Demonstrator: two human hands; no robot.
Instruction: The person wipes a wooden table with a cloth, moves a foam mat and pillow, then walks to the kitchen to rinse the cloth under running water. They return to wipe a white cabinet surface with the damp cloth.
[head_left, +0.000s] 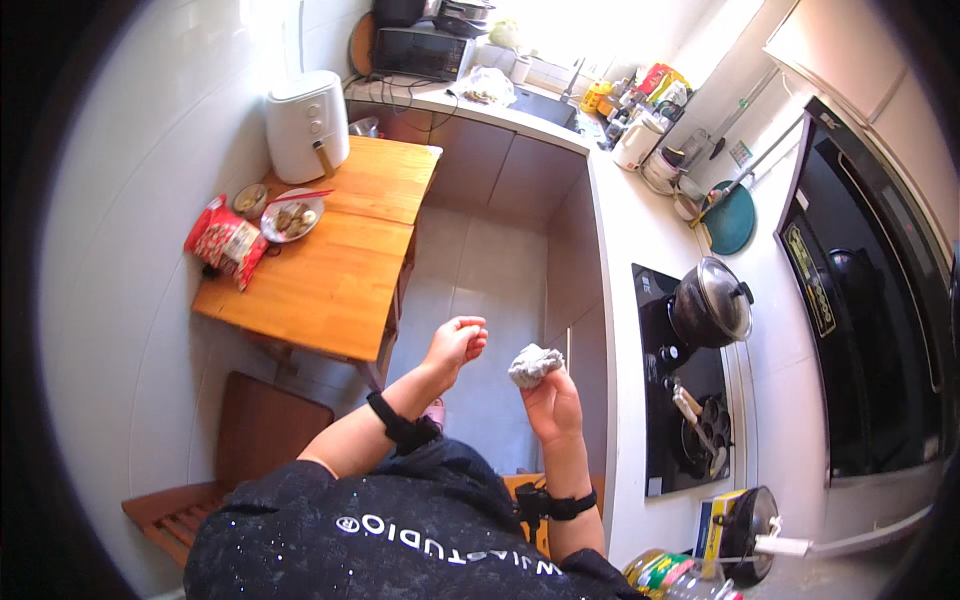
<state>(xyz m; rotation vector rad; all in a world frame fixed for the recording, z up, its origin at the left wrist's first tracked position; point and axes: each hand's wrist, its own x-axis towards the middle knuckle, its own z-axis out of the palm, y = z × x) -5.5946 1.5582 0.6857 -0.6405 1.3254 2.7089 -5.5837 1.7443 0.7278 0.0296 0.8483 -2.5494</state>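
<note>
My right hand is raised in front of my body, gripping a crumpled grey-white cloth between thumb and fingers. Level with it on the left, my left hand hangs in the air with its fingers curled in and nothing visible in them. Both hands are over the tiled floor, between the wooden table and the counter. The cloth touches neither surface. Black straps circle both forearms.
The wooden table carries an air fryer, a plate of food and a red snack bag. On the right counter, a lidded pot and a pan stand on the cooktop. A wooden chair is at lower left.
</note>
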